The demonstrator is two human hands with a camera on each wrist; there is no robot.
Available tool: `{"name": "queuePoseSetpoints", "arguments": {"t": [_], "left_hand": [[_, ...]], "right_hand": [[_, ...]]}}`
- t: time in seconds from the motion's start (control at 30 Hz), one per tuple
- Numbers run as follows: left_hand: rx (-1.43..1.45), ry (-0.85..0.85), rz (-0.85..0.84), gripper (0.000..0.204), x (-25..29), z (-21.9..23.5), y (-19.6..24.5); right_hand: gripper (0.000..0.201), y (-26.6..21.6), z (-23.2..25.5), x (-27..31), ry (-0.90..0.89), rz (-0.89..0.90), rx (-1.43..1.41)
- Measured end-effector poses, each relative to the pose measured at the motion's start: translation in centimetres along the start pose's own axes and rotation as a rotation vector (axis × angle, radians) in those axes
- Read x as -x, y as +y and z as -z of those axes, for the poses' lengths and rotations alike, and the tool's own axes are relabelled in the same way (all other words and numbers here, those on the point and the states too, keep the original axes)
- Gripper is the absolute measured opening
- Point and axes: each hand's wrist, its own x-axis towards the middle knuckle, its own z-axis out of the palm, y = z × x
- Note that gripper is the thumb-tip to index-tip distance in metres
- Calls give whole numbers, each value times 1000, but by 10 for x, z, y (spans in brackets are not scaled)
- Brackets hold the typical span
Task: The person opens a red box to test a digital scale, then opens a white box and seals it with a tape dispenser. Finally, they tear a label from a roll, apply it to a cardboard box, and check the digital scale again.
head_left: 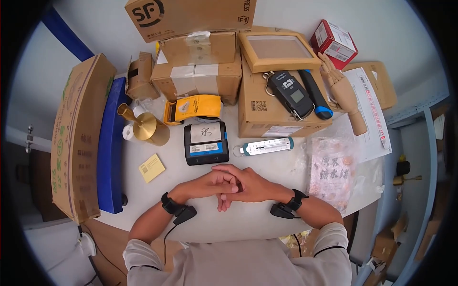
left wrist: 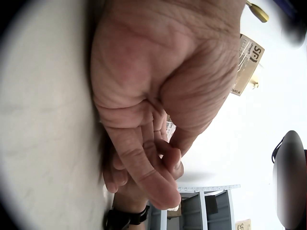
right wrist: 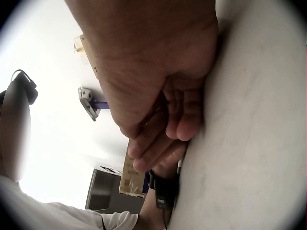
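In the head view the left hand [head_left: 207, 185] and right hand [head_left: 257, 185] meet over the white table [head_left: 224, 229], their loosely bent fingers overlapping. No object shows in either hand. The left wrist view has the left palm [left wrist: 153, 62] close up, its fingers lying across the other hand. From the right wrist, the right hand [right wrist: 148, 62] appears in shadow beside the tabletop [right wrist: 249, 124], and some fingers are hidden. Just beyond the hands lie a black label printer [head_left: 206, 156] and a white and teal spring scale [head_left: 268, 146].
Cartons [head_left: 195, 78] are stacked at the back, with a luggage scale [head_left: 289, 95] and wooden hand [head_left: 344, 93] to the right. At left stand a brass vessel [head_left: 151, 129], blue panel [head_left: 110, 148] and long carton [head_left: 76, 138]. A plastic-wrapped packet [head_left: 331, 174] lies right.
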Motion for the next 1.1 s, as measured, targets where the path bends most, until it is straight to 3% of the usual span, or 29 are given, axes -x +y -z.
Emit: {"name": "queuePoseSetpoints", "arguments": {"t": [1.1], "left_hand": [[1,47,7,38,0,-3,4]], "right_hand": [[78,2,3,-1,-10,-19,-11]]}}
